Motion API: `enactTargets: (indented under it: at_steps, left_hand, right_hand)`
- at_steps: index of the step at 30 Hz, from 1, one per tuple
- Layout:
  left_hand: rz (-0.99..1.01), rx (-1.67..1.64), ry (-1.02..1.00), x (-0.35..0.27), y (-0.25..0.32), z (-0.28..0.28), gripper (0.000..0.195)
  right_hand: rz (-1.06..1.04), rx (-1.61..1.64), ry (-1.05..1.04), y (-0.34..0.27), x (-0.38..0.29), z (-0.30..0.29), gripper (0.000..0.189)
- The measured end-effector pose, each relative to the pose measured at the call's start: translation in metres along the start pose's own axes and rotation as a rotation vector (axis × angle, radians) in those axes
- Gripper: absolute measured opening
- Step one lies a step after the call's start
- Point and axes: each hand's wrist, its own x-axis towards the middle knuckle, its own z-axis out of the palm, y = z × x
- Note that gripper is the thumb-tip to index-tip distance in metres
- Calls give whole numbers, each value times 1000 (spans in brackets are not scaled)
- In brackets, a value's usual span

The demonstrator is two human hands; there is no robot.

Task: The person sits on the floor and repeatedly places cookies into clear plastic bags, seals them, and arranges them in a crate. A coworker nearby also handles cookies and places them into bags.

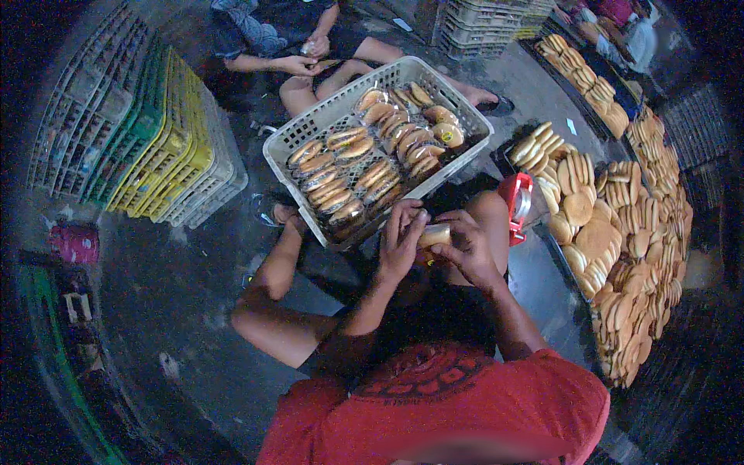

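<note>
Both hands meet just below the near edge of a grey plastic crate [378, 228]. Between them is a small round bread bun [435, 235], apparently in clear wrap. My left hand [402, 238] is at the bun's left end, its fingers bent. At the other end my right hand [467, 247] grips it with thumb and fingers. Wrapped buns [331, 189] stand in rows inside the crate, some lying at its far end. A red tape dispenser [517, 206] stands right of my right knee.
Unwrapped buns [593, 226] are piled on trays along the right. Stacked plastic crates [168, 139] rise at the left, with another crate stack [476, 29] at the far side. Across the crate sits a co-worker [273, 35]; another person [622, 29] is at the upper right.
</note>
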Motion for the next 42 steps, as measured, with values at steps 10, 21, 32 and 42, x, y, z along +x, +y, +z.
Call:
enactTargets:
  at_steps: [10, 21, 32, 42]
  left_hand:
    - [-355, -79, 121, 18, -44, -1, 48]
    - [114, 1770, 75, 227, -213, -160, 24]
    - [183, 482, 297, 211, -67, -198, 19]
    - [94, -239, 450, 110, -22, -161, 7]
  right_hand:
    - [181, -135, 95, 53, 20, 28, 55]
    - [178, 134, -82, 76, 91, 3, 52]
    - [-404, -717, -392, 216, 271, 147, 51]
    - [-546, -491, -326, 245, 257, 159, 38]
